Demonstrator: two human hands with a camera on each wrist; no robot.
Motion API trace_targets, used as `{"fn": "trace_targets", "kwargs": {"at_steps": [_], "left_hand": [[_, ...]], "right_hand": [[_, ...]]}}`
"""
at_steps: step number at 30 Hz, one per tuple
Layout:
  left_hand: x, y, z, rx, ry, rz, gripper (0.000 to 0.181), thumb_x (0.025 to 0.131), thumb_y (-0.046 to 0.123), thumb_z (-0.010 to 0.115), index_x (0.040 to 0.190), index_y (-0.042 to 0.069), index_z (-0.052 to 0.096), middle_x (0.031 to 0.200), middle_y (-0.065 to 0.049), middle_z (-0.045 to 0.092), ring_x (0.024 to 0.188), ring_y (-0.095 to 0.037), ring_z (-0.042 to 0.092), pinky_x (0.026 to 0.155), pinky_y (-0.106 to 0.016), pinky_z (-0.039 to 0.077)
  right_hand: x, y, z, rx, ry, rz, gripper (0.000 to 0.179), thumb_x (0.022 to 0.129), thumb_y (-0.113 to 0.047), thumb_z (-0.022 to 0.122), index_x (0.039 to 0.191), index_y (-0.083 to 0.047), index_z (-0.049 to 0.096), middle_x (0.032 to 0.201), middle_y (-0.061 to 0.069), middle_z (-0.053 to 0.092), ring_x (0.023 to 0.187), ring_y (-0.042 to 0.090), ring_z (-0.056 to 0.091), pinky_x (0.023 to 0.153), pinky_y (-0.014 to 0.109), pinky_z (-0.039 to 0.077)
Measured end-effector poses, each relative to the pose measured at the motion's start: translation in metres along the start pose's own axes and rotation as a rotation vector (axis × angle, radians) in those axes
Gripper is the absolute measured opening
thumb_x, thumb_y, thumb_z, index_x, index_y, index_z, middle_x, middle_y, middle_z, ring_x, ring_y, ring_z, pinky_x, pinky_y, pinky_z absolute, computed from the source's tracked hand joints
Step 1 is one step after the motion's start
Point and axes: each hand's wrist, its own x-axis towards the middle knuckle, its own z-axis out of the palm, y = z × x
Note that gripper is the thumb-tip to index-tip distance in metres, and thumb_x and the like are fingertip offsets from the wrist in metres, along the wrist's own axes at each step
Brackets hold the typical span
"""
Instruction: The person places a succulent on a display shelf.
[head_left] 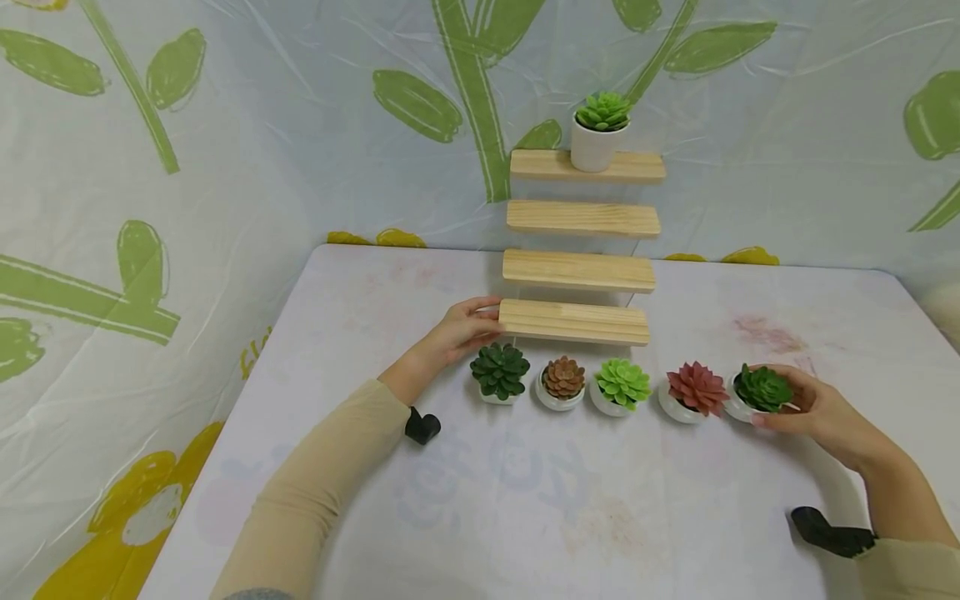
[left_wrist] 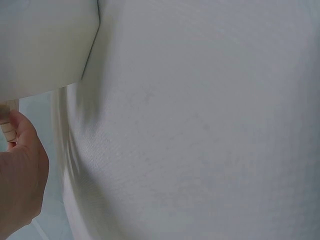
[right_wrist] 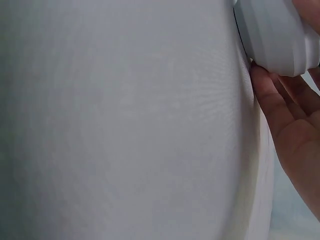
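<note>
With its fingers at the left end of the lowest wooden board of a stepped shelf point(head_left: 573, 321), my left hand point(head_left: 465, 332) grips that board. The left wrist view shows the same hand point(left_wrist: 22, 175) at its left edge, holding the wood. My right hand point(head_left: 821, 417) curls round a dark green succulent point(head_left: 763, 388) in a white pot, at the right end of a row. In the right wrist view, fingers and thumb lie against the white pot point(right_wrist: 272, 37). Beside it stands a red succulent point(head_left: 697, 389) in a white pot.
Further left in the row stand a bright green succulent point(head_left: 622, 383), a brown one point(head_left: 563, 378) and a dark green one point(head_left: 500, 372). On the shelf's top board sits a potted bright green succulent point(head_left: 600, 129). A leaf-printed sheet point(head_left: 285, 125) hangs behind the white table point(head_left: 525, 533).
</note>
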Motion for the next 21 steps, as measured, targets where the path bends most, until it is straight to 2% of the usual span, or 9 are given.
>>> {"fn": "trace_targets", "kwargs": {"at_steps": [5,10,16,19,20,21], "left_hand": [[-0.001,0.001,0.0,0.006,-0.003,0.001,0.057,0.084,-0.014,0.056,0.137,0.004,0.044,0.13,-0.02,0.048,0.101,-0.023,0.054,0.092,-0.033,0.045],[0.0,-0.001,0.0,0.008,-0.009,0.002,0.058,0.085,-0.014,0.057,0.138,0.004,0.044,0.131,-0.02,0.047,0.103,-0.023,0.054,0.096,-0.036,0.042],[0.001,-0.002,-0.001,0.0,-0.011,0.003,0.058,0.085,-0.014,0.056,0.138,0.004,0.043,0.132,-0.02,0.047,0.103,-0.023,0.054,0.096,-0.035,0.042],[0.001,-0.001,-0.001,-0.001,-0.005,-0.001,0.058,0.084,-0.014,0.057,0.138,0.004,0.044,0.132,-0.02,0.047,0.103,-0.023,0.054,0.095,-0.035,0.042],[0.001,-0.001,-0.001,-0.002,-0.004,-0.002,0.058,0.084,-0.014,0.057,0.138,0.005,0.044,0.132,-0.02,0.047,0.103,-0.023,0.054,0.095,-0.035,0.042],[0.001,-0.001,-0.001,-0.005,-0.003,-0.003,0.058,0.084,-0.014,0.057,0.138,0.005,0.044,0.131,-0.02,0.048,0.103,-0.024,0.054,0.095,-0.035,0.042]], "right_hand": [[0.002,-0.003,-0.003,-0.048,0.021,0.046,0.059,0.084,0.005,0.062,0.121,-0.037,0.044,0.105,-0.025,0.053,0.09,-0.006,0.049,0.067,0.014,0.044],[0.007,-0.007,-0.007,-0.104,0.052,0.078,0.052,0.085,0.0,0.064,0.117,-0.036,0.044,0.102,-0.024,0.053,0.09,-0.007,0.048,0.068,0.012,0.04],[0.011,-0.016,-0.011,-0.107,0.045,0.121,0.059,0.088,-0.006,0.063,0.132,-0.035,0.037,0.111,-0.028,0.041,0.097,-0.014,0.039,0.07,0.006,0.035],[0.013,-0.02,-0.013,-0.099,0.041,0.146,0.063,0.089,-0.008,0.062,0.138,-0.034,0.032,0.111,-0.027,0.04,0.098,-0.013,0.038,0.07,0.007,0.034],[0.014,-0.021,-0.014,-0.103,0.041,0.158,0.064,0.09,-0.01,0.061,0.14,-0.034,0.031,0.114,-0.027,0.04,0.1,-0.013,0.036,0.074,0.009,0.035],[0.015,-0.022,-0.014,-0.101,0.038,0.165,0.065,0.09,-0.012,0.061,0.142,-0.034,0.028,0.117,-0.027,0.038,0.103,-0.013,0.034,0.083,0.012,0.035]]}}
